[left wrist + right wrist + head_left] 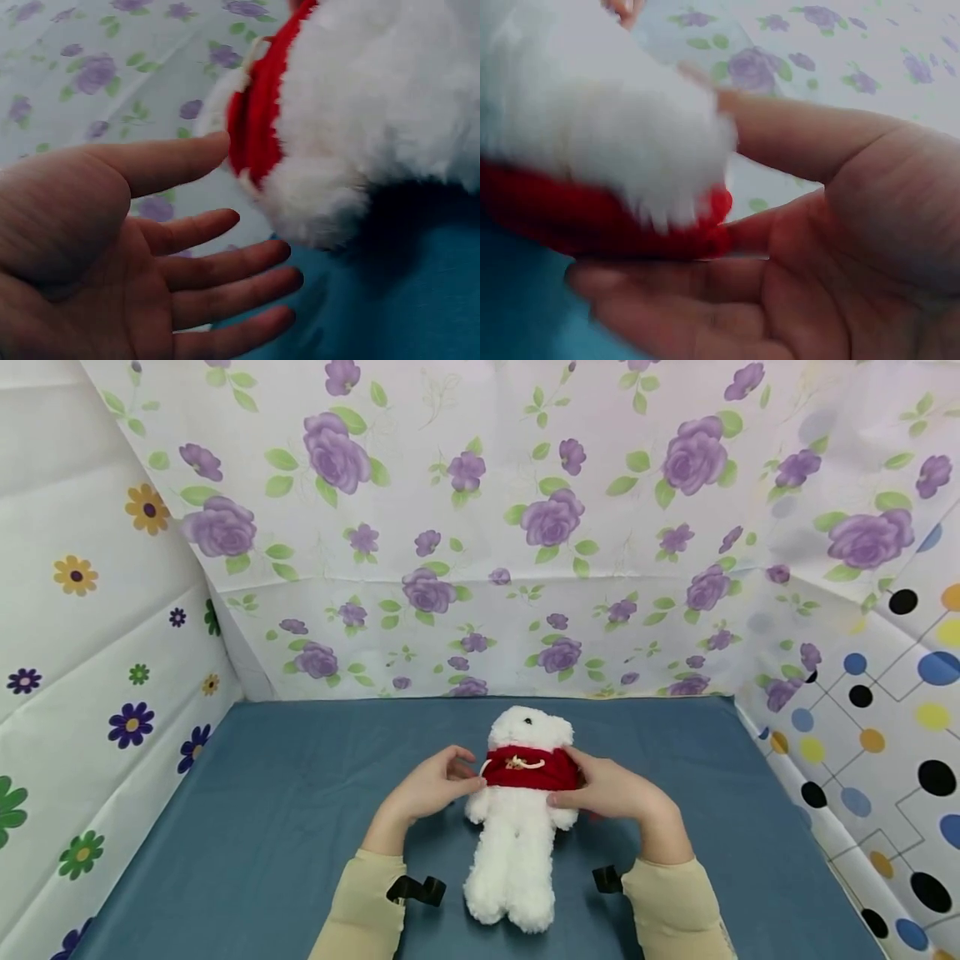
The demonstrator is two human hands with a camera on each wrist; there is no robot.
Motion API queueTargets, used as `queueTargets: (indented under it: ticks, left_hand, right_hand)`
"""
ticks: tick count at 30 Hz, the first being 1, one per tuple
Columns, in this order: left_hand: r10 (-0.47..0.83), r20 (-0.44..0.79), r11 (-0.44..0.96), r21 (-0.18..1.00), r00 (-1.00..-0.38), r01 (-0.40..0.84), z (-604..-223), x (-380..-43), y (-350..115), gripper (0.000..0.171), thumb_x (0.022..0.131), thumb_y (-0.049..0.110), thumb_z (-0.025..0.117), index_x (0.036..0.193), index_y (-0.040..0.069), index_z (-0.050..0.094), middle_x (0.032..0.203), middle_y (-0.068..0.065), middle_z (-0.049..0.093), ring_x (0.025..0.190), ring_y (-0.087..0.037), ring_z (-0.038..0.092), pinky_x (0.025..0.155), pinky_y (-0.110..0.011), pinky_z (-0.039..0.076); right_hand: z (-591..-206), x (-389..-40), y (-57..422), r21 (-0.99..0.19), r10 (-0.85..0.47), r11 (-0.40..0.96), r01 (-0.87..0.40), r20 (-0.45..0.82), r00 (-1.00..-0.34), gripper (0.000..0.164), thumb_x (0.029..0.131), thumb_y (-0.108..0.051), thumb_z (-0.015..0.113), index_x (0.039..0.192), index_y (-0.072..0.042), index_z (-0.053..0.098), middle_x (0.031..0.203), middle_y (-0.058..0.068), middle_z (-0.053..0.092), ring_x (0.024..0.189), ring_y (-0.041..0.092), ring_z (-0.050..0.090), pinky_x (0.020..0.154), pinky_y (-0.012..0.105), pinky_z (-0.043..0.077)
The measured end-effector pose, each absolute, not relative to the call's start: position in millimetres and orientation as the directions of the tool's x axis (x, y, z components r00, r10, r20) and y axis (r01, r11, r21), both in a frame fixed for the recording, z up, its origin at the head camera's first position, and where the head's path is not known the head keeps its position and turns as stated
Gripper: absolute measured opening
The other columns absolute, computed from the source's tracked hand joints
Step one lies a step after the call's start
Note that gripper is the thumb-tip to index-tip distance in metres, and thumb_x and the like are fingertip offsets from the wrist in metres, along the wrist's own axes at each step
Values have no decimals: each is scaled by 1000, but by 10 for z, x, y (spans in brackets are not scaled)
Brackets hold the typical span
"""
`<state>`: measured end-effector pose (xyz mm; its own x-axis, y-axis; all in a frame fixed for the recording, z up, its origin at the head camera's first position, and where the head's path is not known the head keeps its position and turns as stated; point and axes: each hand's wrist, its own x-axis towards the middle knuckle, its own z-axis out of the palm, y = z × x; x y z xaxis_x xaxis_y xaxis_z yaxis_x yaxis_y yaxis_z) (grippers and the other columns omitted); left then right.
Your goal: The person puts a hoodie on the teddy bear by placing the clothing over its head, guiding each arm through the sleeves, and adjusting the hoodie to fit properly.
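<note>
A white plush bear (517, 852) lies on its back, its head toward the far edge. Around its chest is a red knitted garment (534, 767) with a cream cord and a small toggle. My right hand (611, 789) holds the bear's side, thumb over the white arm and fingers under the red cloth, as the right wrist view shows. On the opposite side, my left hand (150, 247) is spread with straight fingers, its thumb tip at the red cloth's edge. Whether that thumb touches the cloth I cannot tell. White fur (607, 112) partly blocks the right wrist view.
A blue-grey cloth (300, 827) covers the table. Behind it hangs a sheet with purple roses (555, 518). A flowered sheet (75, 693) stands at the left and a dotted one (885, 760) at the right. Black straps (416, 890) show at the wrists.
</note>
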<state>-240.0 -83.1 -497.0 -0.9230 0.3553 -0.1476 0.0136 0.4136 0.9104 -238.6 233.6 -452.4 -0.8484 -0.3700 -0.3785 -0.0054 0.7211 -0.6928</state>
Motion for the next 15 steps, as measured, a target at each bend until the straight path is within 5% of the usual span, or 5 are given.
queueTargets:
  ticks: [7, 15]
  left_hand:
    - [399, -153, 331, 944, -904, -14, -5038, -2424, -752, 50, 96, 24, 83, 132, 5, 54, 113, -11, 67, 99, -24, 65, 87, -42, 54]
    - [259, -78, 395, 918, -963, 32, -4710, -2314, -942, 34, 100, 29, 79, 121, 9, 60, 109, -9, 62, 94, -25, 59, 77, -38, 50]
  right_hand:
    - [-4657, -2455, 2194, -720, -359, 689, -87, -235, -903, 93, 103, -33, 74, 173, -14, 15, 157, 20, 51, 122, 29, 64, 95, 49, 56]
    - [-4833, -2484, 1886, -825, -378, 555, -106, -136, -916, 59, 102, -20, 76, 144, -11, 36, 120, 13, 63, 86, 22, 65, 72, 38, 51]
